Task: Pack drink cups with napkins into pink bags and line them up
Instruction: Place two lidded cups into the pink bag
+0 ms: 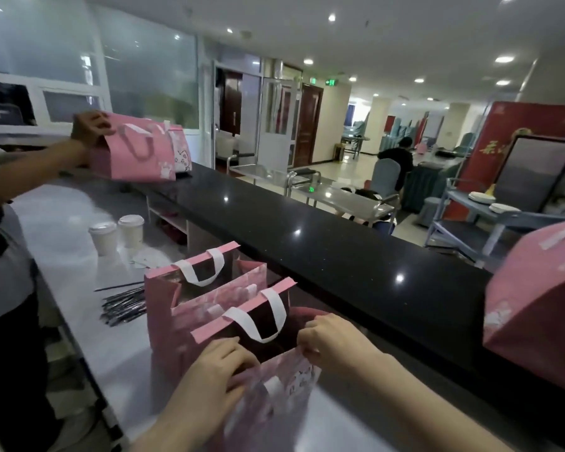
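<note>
Here, from the head view, the nearest pink bag (284,386) is held open on the white tabletop (79,223), its front rim gripped by the left hand (222,363) and the right hand (333,340), while two lidded cups (103,239) are seen standing beyond a second open bag (163,314).

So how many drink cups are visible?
2: a left cup and a right cup, side by side on the grey worktop. Bags may hide more.

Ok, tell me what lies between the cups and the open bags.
Head view: a few white napkins; a bundle of dark straws lies just beside that stretch.
</note>
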